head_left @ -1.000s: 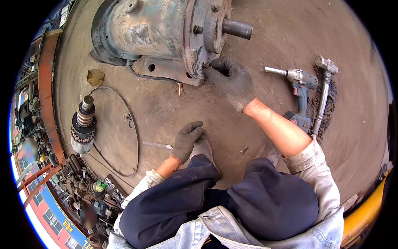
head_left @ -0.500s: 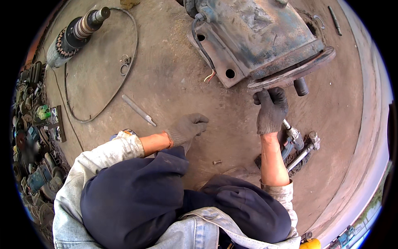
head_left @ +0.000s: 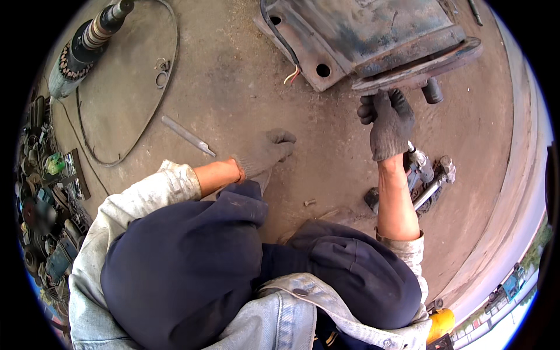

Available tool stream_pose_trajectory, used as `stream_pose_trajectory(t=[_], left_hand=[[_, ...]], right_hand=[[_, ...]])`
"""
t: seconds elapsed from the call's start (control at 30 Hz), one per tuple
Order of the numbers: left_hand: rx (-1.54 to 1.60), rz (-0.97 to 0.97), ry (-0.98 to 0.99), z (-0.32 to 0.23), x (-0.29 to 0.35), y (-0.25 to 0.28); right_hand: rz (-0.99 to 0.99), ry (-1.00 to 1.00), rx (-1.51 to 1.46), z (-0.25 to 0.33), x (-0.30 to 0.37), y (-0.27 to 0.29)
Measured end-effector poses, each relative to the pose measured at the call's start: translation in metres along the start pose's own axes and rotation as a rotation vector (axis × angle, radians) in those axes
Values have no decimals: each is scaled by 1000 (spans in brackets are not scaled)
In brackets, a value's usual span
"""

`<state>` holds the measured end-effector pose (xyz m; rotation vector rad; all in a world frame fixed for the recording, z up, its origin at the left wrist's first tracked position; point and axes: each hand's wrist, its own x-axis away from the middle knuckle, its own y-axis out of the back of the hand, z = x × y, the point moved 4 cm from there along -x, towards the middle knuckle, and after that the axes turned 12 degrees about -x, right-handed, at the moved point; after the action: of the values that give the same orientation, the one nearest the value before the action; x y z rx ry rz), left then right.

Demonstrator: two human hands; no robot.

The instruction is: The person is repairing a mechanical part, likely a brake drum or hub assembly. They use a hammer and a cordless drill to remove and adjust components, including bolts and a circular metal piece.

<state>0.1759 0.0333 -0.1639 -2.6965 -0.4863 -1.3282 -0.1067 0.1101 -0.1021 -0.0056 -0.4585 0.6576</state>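
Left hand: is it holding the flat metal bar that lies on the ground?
No. The gloved left hand rests on the bare concrete floor, apart from the flat metal bar, which lies untouched beside it.

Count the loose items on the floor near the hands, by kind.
Large motor housing: 1
Rotor: 1
Flat metal bar: 1
Power drill: 1
Small bolt: 1
Gloved hands: 2, left hand, right hand
Total: 7

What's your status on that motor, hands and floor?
Right hand gloved, gripping motor housing flange rim. Left hand gloved, resting on floor, empty. Metal bar and loose bolt lying nearby.
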Motion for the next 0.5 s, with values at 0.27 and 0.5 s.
stream_pose_trajectory(t=[0.27,0.5], left_hand=[[1,-8,27,-5,2,-1],[-112,-62,15,-6,14,4]], right_hand=[[67,-154,-316,-20,-12,0],[-17,84,-115,-8,5,-10]])
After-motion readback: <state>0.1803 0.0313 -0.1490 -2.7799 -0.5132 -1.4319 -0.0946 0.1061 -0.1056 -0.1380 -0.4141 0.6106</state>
